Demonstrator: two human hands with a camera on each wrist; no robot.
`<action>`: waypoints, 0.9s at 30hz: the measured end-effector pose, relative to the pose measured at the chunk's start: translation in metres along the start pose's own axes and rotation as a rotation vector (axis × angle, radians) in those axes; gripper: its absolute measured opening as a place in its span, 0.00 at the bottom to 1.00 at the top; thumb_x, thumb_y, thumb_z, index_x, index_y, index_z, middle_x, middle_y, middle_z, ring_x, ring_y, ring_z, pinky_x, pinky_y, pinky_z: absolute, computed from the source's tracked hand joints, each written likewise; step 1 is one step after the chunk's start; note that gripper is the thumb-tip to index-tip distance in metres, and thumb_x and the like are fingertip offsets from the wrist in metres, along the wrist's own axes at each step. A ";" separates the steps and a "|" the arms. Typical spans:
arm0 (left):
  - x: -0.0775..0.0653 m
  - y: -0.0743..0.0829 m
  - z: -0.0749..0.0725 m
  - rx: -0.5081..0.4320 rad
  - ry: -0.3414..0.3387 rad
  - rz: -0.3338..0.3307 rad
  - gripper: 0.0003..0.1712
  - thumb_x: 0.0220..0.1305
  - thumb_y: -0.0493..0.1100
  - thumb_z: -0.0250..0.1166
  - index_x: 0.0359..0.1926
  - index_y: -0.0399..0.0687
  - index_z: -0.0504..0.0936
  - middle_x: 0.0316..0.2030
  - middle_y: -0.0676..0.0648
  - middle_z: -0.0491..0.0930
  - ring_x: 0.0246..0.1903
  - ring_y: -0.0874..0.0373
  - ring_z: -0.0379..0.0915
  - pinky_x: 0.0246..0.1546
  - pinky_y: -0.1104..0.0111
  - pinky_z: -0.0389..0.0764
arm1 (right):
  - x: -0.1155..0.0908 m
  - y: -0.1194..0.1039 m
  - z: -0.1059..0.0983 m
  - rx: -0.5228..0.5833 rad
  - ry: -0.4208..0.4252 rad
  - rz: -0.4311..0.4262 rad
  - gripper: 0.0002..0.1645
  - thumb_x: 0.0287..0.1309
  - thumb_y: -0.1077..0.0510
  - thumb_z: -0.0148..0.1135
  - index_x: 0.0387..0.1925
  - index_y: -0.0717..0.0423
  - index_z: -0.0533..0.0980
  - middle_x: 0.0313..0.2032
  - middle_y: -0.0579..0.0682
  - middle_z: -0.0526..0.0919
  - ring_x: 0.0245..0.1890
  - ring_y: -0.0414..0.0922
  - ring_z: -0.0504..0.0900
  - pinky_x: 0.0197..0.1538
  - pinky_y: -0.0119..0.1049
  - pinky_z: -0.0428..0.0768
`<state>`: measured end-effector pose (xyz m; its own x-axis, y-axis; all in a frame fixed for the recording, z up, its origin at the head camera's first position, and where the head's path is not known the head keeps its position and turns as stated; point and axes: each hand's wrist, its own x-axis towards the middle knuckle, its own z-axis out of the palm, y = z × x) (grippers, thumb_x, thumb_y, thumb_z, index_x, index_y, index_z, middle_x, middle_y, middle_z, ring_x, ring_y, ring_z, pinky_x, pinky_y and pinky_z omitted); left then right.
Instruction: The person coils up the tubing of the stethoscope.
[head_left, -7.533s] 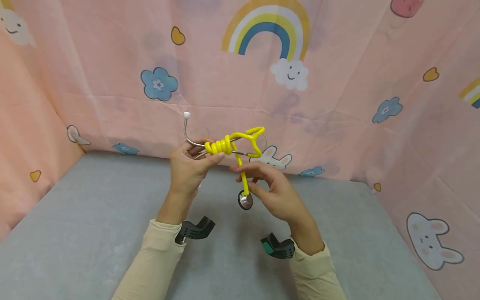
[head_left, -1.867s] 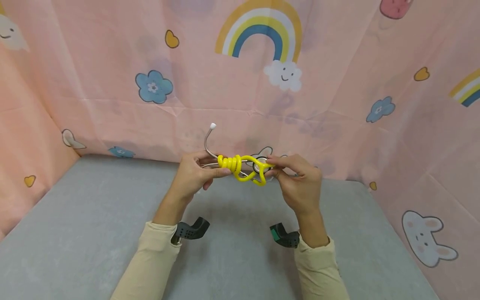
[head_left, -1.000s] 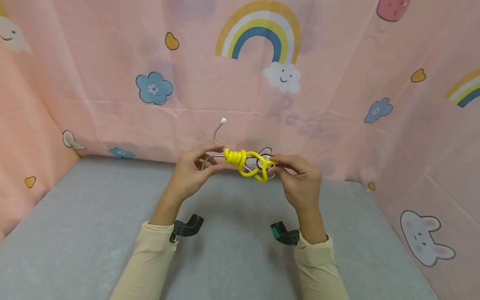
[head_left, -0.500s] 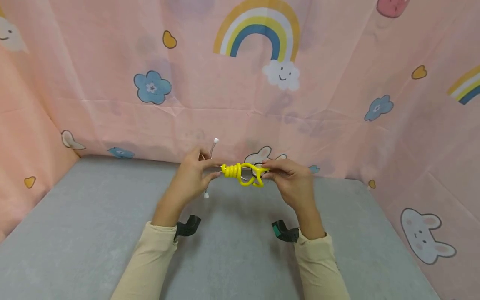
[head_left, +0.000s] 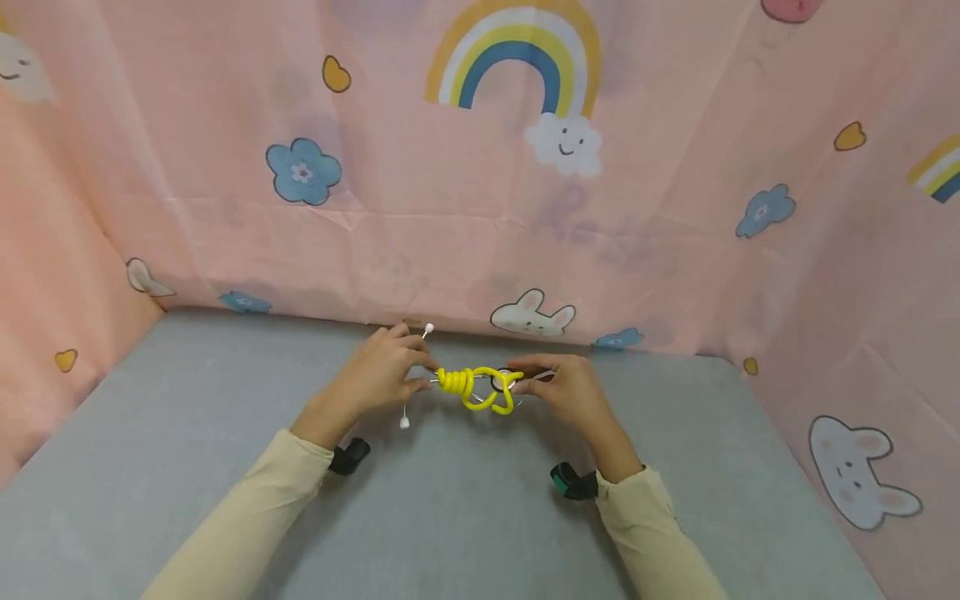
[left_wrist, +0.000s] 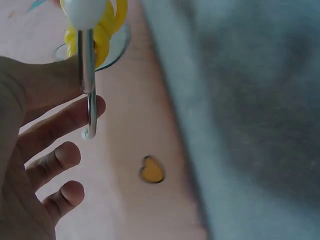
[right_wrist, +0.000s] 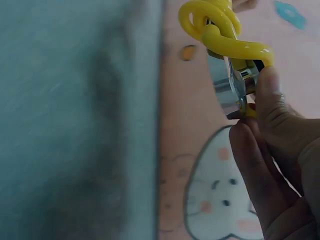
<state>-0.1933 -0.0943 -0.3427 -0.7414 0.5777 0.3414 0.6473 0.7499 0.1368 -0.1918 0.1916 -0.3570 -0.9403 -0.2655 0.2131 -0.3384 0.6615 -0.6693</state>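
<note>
A yellow stethoscope [head_left: 456, 382] is held level between both hands, its tubing coiled several times around the metal ear tubes. My left hand [head_left: 382, 371] pinches the ear-tube end with thumb and index finger. Two white ear tips [head_left: 405, 422] stick out on either side of that hand. In the left wrist view one ear tip [left_wrist: 86, 12] looms close to the camera, and the other fingers are spread loosely. My right hand [head_left: 566, 387] pinches the opposite end, thumb on the yellow tubing [right_wrist: 240, 49] beside the metal chest piece [right_wrist: 247, 80]. The chest piece sits within the tubing's loop.
A grey table [head_left: 465, 517] spreads below the hands. Behind it and at both sides hangs a pink printed cloth [head_left: 390, 250]. Dark wrist-worn devices [head_left: 350, 457] sit at both cuffs.
The chest piece, earlier hanging on its tube, is tucked into the loop. The left grip has shifted onto the ear tubes. Both hands have lowered the stethoscope towards the table.
</note>
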 end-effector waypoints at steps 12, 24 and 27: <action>0.006 -0.008 0.020 -0.007 -0.101 -0.034 0.11 0.58 0.48 0.74 0.42 0.53 0.90 0.47 0.49 0.85 0.47 0.50 0.76 0.47 0.56 0.80 | 0.015 0.013 0.012 -0.184 -0.216 0.036 0.20 0.57 0.55 0.71 0.52 0.47 0.84 0.49 0.48 0.88 0.49 0.46 0.86 0.52 0.44 0.84; 0.000 -0.009 0.027 -0.113 -0.074 -0.088 0.15 0.65 0.49 0.68 0.49 0.49 0.87 0.51 0.48 0.83 0.51 0.50 0.80 0.51 0.55 0.82 | 0.013 0.021 0.012 -0.158 -0.300 0.045 0.26 0.63 0.59 0.65 0.63 0.53 0.76 0.59 0.52 0.82 0.55 0.49 0.83 0.57 0.46 0.82; -0.002 -0.012 0.024 -0.170 -0.063 -0.103 0.18 0.68 0.49 0.65 0.55 0.48 0.84 0.56 0.47 0.81 0.55 0.49 0.79 0.56 0.53 0.80 | 0.014 0.023 0.006 -0.179 -0.304 0.057 0.28 0.66 0.57 0.63 0.67 0.52 0.72 0.63 0.52 0.79 0.57 0.51 0.82 0.58 0.48 0.81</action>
<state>-0.2040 -0.0970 -0.3674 -0.8113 0.5241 0.2590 0.5842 0.7438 0.3249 -0.2123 0.1992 -0.3739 -0.9129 -0.4037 -0.0604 -0.3125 0.7864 -0.5329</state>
